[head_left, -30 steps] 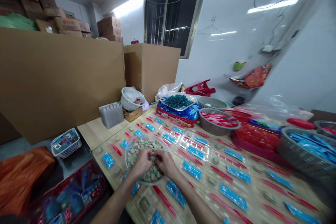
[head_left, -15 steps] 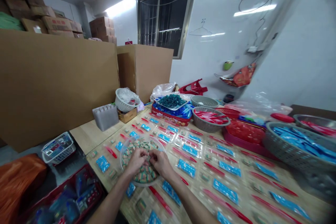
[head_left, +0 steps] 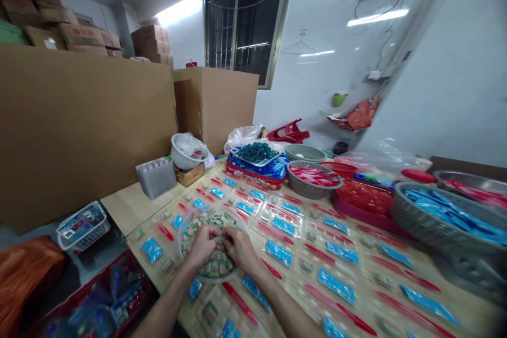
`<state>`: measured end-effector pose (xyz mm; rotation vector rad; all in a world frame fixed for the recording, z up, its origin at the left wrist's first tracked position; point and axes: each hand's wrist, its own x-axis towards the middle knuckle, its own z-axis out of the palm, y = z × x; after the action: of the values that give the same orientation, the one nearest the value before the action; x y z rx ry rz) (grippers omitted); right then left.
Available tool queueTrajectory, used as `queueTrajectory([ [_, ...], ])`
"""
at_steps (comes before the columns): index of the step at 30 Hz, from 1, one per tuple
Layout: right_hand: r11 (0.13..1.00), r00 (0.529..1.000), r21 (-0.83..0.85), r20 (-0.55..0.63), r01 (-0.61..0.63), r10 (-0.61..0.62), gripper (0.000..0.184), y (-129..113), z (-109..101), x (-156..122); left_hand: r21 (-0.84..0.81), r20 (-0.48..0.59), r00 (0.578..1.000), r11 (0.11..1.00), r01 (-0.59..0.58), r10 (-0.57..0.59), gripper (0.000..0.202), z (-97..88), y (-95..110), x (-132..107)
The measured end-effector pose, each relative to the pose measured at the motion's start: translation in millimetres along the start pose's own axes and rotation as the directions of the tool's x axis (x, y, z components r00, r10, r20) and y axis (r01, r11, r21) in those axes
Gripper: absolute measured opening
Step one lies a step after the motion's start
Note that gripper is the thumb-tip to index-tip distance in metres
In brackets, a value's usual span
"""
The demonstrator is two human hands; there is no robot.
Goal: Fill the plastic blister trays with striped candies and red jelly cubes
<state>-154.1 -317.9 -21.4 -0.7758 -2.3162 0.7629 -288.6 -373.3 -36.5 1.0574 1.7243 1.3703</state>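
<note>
A transparent plastic bowl (head_left: 237,222) stands on the wooden table (head_left: 130,211), heaped with small wrapped pieces in green and tan (head_left: 217,266). My left hand (head_left: 203,245) and my right hand (head_left: 240,248) meet above the heap, fingertips together. Whether they pinch a piece is hidden. Around the bowl lie rows of transparent blister trays (head_left: 283,224), blue packets (head_left: 152,250) and red sticks (head_left: 240,303).
Grey baskets hold blue packets (head_left: 428,216) and red sticks (head_left: 312,182) on the far side of the table. A red tray (head_left: 364,198) stands between them. Tall cardboard boxes (head_left: 79,127) rise at the left, and a red crate of packets (head_left: 119,301) sits below the table's left edge.
My view has drifted slightly, shifting the room a little left in the picture. Both hands stay together above the bowl, with no clear change in what they touch.
</note>
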Motion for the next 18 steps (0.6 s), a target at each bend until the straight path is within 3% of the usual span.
queueTrajectory([
  [4, 0.998, 0.999, -0.058, 0.026, -0.022, 0.023, 0.023, -5, -3, 0, 0.135, 0.069, 0.994, 0.986, -0.098, 0.089, 0.016, -4.9, 0, 2],
  [8, 0.993, 0.998, -0.119, 0.056, 0.027, -0.021, 0.024, -10, -11, 3, 0.125, 0.099, 0.988, 0.983, -0.133, 0.121, 0.018, -7.9, 7, 4],
  [13, 0.985, 0.993, -0.157, 0.110, 0.065, -0.048, 0.020, -17, -24, 5, 0.045, 0.179, 0.978, 0.993, -0.112, 0.102, 0.020, -8.4, 15, 2],
  [18, 0.977, 0.986, -0.197, 0.160, 0.087, -0.055, 0.018, -21, -32, 3, -0.003, 0.191, 0.981, 0.999, -0.047, 0.046, 0.021, -4.3, 8, -4],
])
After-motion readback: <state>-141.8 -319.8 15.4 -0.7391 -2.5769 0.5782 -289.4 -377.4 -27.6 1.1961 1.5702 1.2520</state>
